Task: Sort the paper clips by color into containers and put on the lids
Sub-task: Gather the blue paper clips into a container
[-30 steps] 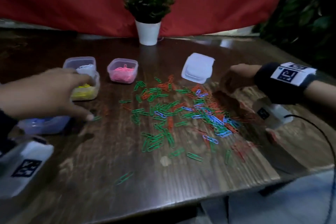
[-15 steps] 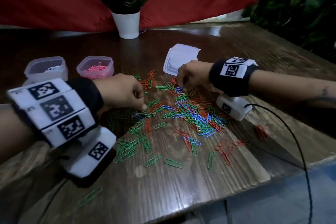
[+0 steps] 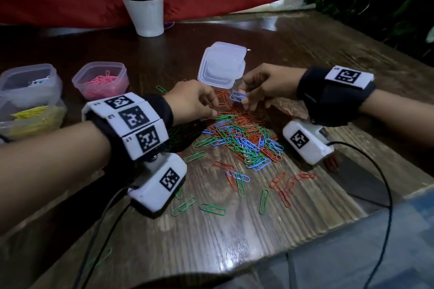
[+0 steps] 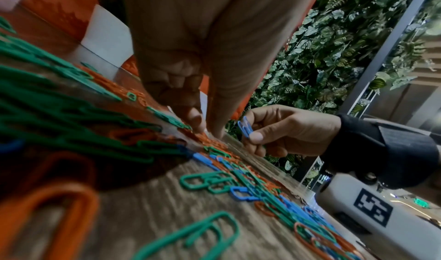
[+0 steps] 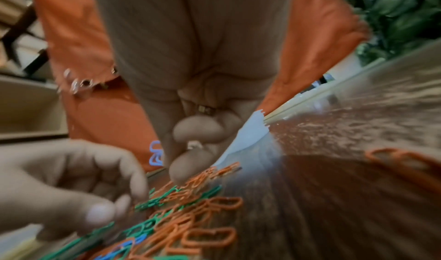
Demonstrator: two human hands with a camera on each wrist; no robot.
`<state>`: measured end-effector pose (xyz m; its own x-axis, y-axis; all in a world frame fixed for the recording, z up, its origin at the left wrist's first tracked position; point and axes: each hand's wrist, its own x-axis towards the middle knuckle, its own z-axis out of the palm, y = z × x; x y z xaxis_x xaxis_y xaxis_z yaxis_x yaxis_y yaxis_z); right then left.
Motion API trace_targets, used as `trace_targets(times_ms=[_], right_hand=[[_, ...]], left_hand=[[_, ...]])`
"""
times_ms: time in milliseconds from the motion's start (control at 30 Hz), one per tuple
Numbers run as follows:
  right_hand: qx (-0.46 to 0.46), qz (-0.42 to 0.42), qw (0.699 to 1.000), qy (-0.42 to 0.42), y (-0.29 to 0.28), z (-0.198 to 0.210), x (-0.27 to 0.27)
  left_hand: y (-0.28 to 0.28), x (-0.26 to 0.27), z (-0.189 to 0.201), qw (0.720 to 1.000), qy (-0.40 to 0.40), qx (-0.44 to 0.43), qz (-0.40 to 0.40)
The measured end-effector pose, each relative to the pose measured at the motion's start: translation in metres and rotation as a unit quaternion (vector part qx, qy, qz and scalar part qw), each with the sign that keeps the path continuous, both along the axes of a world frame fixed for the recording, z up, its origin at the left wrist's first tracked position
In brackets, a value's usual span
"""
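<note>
I see my right hand [image 3: 265,87] raised just above the far edge of the pile of paper clips [image 3: 244,141], thumb and fingers pinching two blue clips [image 3: 237,96], as far as the blur lets me count. My left hand [image 3: 192,101] reaches into the same edge with fingers curled down onto the orange clips [image 4: 210,141]; whether it grips one, I cannot tell. Three open containers stand at the left: one with pink clips [image 3: 101,78], one with yellow [image 3: 35,117], one with white [image 3: 28,82]. A stack of lids [image 3: 220,63] lies behind the hands.
</note>
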<state>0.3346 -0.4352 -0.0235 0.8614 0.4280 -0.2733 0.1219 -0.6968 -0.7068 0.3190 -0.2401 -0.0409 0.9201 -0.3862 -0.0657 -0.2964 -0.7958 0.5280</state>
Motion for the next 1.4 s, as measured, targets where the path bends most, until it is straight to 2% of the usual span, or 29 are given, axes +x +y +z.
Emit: trace_targets(times_ms=[267, 400, 533, 667, 733, 833, 933, 1033, 1133, 1233, 1333, 1400], right_hand=[[0.144, -0.089, 0.984, 0.061, -0.018, 0.005, -0.027], [0.127, -0.100, 0.984, 0.069, -0.021, 0.004, -0.038], [0.140, -0.139, 0.977, 0.084, -0.013, 0.002, -0.040], [0.208, -0.169, 0.958, 0.105, 0.001, 0.008, -0.041], [0.213, -0.167, 0.956, 0.116, 0.008, 0.010, -0.043], [0.197, -0.169, 0.959, 0.112, 0.016, 0.008, -0.045], [0.176, -0.172, 0.964, 0.100, 0.019, 0.005, -0.047], [0.107, -0.142, 0.982, 0.067, 0.025, 0.004, -0.049], [0.036, -0.100, 0.994, 0.008, 0.039, 0.003, -0.045], [-0.014, -0.079, 0.996, -0.033, 0.055, -0.003, -0.034], [-0.051, -0.060, 0.996, -0.052, 0.066, -0.006, -0.024], [-0.105, -0.014, 0.992, -0.071, 0.073, -0.006, -0.024]], left_hand=[[-0.009, -0.004, 0.003, 0.994, 0.066, 0.076, -0.045], [0.014, -0.008, 0.007, 0.994, 0.082, 0.074, -0.024], [0.035, -0.010, 0.014, 0.997, 0.079, 0.024, 0.012], [0.041, -0.018, 0.024, 0.987, 0.129, -0.094, 0.020], [0.047, -0.020, 0.026, 0.983, 0.139, -0.115, 0.040], [0.065, -0.022, 0.025, 0.992, 0.123, -0.013, 0.031], [0.084, -0.025, 0.022, 0.986, 0.132, 0.105, 0.011], [0.091, -0.033, 0.025, 0.981, 0.129, 0.144, 0.013], [0.085, -0.036, 0.028, 0.986, 0.034, 0.159, -0.024], [0.074, -0.038, 0.024, 0.978, 0.019, 0.185, -0.092], [0.073, -0.038, 0.018, 0.973, 0.009, 0.210, -0.098], [0.077, -0.038, 0.017, 0.973, -0.001, 0.211, -0.092]])
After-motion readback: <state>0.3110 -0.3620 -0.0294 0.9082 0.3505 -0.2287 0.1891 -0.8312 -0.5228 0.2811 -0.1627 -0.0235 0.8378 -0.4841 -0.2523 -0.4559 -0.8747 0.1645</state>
